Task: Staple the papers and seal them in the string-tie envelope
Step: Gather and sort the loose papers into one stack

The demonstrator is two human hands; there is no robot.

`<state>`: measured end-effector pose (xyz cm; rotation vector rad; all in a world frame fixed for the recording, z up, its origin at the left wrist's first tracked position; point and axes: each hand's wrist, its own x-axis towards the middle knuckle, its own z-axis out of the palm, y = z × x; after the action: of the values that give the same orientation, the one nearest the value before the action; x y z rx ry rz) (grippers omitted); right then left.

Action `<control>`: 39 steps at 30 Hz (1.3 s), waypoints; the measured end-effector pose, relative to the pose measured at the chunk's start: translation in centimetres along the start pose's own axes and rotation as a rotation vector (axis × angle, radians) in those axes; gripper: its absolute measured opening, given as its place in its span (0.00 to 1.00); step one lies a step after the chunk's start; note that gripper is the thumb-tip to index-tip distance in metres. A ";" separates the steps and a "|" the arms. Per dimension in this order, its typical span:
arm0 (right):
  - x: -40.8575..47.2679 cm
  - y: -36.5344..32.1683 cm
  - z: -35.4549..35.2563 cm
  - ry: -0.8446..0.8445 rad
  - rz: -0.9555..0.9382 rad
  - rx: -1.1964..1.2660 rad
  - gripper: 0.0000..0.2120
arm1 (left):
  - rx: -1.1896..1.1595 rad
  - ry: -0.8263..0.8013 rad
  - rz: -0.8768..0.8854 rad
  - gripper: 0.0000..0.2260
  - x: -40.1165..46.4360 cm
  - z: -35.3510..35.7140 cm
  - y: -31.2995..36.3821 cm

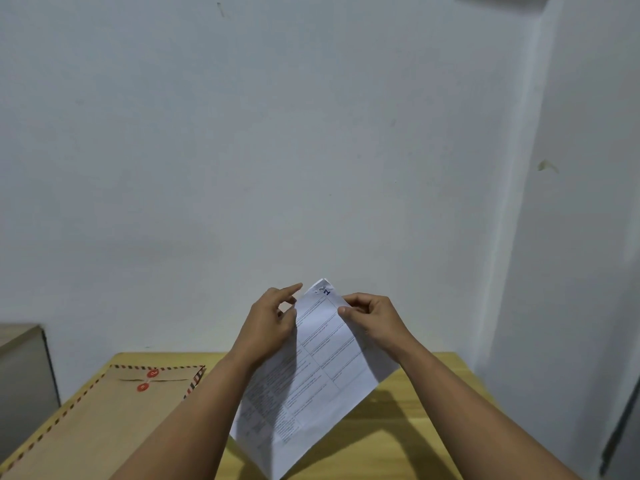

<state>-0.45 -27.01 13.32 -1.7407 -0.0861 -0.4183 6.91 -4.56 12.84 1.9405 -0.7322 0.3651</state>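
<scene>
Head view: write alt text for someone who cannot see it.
Two bare hands hold printed papers up above a wooden table, the left hand and right hand pinching the top corner. A brown string-tie envelope lies on the table's left side before a plain white wall.
</scene>
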 end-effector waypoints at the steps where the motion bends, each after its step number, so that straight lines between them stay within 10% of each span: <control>1: 0.1 0.0 0.0 0.002 -0.005 0.004 0.05 | 0.009 0.004 -0.005 0.20 0.1 -0.1 -0.1; 39: 0.5 0.0 -0.3 0.105 -0.060 -0.114 0.15 | -0.029 -0.140 -0.035 0.14 1.4 0.1 1.4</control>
<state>-0.01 -27.36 13.53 -1.8285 -0.0400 -0.5673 7.09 -5.54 14.56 1.9632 -0.7885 0.1974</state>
